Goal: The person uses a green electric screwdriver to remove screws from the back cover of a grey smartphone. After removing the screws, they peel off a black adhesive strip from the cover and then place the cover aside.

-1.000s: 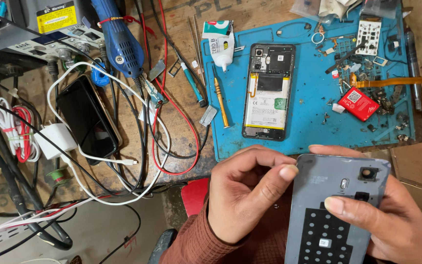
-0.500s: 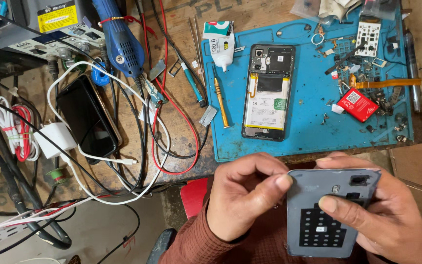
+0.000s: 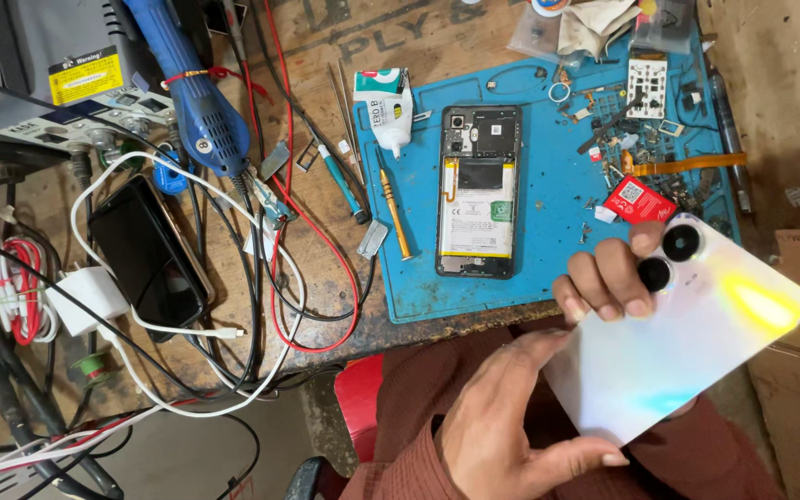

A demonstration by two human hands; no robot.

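Head view: both hands grip a glossy white phone back cover point(image 3: 696, 347) above the person's lap, near the blue mat point(image 3: 548, 213). The left hand point(image 3: 502, 421) clasps its lower edge; the right hand point(image 3: 608, 278) is mostly hidden behind it, only fingertips showing beside two camera lenses.
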